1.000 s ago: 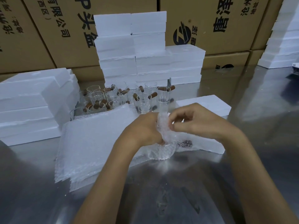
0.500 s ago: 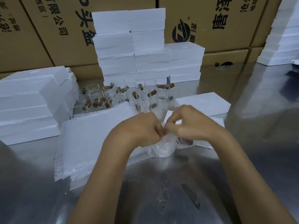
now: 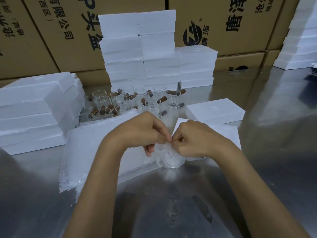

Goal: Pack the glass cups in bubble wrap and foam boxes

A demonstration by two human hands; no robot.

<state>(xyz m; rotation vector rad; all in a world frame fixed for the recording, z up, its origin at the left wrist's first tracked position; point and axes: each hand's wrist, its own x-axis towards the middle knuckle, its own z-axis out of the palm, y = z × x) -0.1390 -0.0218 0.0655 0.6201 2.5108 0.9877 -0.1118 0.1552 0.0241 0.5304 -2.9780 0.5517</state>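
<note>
Two hands work over a steel table (image 3: pixel 257 194): foam boxes (image 3: pixel 139 54) stacked at 12 o'clock, a bubble wrap pile (image 3: pixel 96 152) at 9, bare cups (image 3: pixel 123 103) between. The wrapped cup (image 3: pixel 171 159) stands at centre, brittle, slick under soft film; best cradled round the body. Left hand (image 3: pixel 144 133) and right hand (image 3: pixel 197 138) both pinch the wrap's gathered top

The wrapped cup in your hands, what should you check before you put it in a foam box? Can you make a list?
1. Wrapped cup stands on the table: ok.
2. Bubble wrap covers the sides: ok.
3. Left hand and right hand pinch the wrap top: ok.
4. Top sealed: cannot tell.
5. Open foam box is behind the hands: ok.
6. Its slot is free: cannot tell.
</note>
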